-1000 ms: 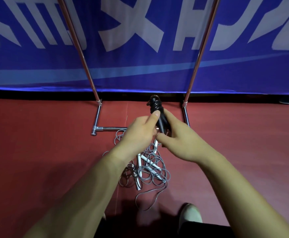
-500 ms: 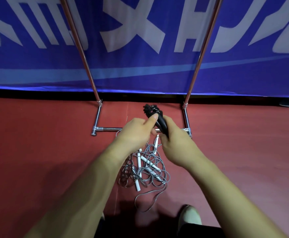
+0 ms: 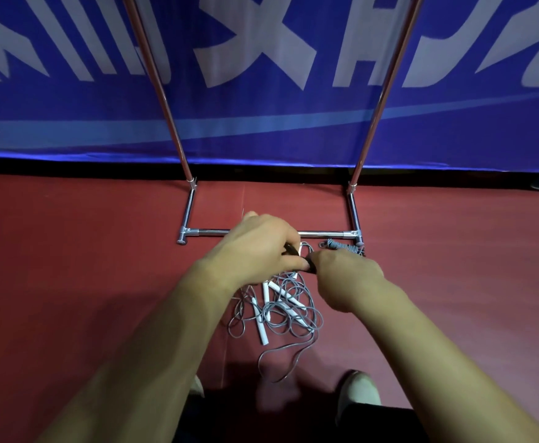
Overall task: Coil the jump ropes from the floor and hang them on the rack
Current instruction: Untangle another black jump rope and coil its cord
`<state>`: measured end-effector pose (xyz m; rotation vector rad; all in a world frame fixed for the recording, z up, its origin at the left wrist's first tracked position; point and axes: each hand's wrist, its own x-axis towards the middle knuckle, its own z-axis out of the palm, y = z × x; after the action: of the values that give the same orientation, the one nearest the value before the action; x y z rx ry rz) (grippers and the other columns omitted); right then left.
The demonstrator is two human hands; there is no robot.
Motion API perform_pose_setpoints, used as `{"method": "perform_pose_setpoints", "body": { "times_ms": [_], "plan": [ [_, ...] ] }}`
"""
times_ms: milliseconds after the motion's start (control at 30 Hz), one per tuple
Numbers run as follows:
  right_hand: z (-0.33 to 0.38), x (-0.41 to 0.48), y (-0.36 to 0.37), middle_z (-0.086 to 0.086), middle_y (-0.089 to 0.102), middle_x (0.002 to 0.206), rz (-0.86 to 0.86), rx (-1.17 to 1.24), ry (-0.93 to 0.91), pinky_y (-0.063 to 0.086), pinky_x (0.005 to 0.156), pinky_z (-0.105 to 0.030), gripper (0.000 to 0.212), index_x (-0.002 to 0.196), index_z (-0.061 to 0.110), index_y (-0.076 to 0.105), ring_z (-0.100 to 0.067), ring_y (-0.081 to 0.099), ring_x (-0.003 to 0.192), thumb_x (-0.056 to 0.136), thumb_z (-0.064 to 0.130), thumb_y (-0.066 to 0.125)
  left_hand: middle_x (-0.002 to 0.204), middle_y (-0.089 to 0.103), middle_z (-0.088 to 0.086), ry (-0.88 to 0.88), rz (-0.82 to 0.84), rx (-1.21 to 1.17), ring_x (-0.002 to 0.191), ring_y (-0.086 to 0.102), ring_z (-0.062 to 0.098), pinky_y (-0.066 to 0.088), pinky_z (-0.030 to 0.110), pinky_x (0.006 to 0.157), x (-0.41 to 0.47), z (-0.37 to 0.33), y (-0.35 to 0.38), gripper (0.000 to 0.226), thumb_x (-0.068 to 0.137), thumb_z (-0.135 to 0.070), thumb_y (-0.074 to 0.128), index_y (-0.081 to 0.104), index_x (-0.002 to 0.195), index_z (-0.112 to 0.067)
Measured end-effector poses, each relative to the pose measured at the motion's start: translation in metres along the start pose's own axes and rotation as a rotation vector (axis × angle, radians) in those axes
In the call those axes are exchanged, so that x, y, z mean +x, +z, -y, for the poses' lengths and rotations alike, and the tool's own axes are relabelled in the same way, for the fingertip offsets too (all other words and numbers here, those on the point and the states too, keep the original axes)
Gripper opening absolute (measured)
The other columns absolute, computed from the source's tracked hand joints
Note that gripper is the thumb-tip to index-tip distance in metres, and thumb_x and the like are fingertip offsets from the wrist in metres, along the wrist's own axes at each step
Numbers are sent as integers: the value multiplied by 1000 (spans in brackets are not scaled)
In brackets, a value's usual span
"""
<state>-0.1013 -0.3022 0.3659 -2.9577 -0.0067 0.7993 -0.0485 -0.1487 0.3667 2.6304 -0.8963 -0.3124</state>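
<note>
step: finishing coil | left hand (image 3: pixel 258 247) + right hand (image 3: pixel 348 273) both clutch black jump rope (image 3: pixel 310 267) | grey rope tangle (image 3: pixel 281 311) on floor by rack (image 3: pixel 322 233) base | next: probably lift, hang

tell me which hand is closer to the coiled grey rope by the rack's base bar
Right. The right hand is just nearer the camera than the coiled grey rope; the left hand is farther off to its left, past the black rope both hands grip.

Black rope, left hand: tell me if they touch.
Touching. The head view shows the left hand gripping the black rope, with its fingers curled over it.
</note>
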Motion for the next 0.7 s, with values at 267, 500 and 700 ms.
{"method": "perform_pose_setpoints", "body": {
  "times_ms": [267, 500, 700],
  "plan": [
    [-25, -2, -6, 7, 66, 80, 149, 199, -377, 53, 77, -36, 29, 80, 43, 63, -19, 63, 80, 86, 14, 61, 62, 55, -6, -98, 300, -754, 56, 47, 9, 39, 23, 56, 0, 13, 4, 23, 76, -38, 85, 68, 69, -25],
    [-25, -16, -27, 5, 41, 55, 37, 889, -577, 34, 50, -27, 32, 62, 28, 58, -12, 37, 50, 82, 4, 65, 71, 70, -6, -82, 259, -1436, 54, 58, 5, 46, 16, 47, 8, 9, 6, 24, 99, -12, 53, 75, 90, -18],
    [-35, -9, -32, 3, 32, 52, 15, 1372, -365, 23, 42, -19, 17, 90, 0, 69, -10, 25, 45, 92, -8, 55, 62, 36, 8, -214, -7, -1253, 44, 21, 4, 14, 20, 42, 21, -3, 4, 38, 106, -12, 45, 68, 78, -24]
  ]
}}
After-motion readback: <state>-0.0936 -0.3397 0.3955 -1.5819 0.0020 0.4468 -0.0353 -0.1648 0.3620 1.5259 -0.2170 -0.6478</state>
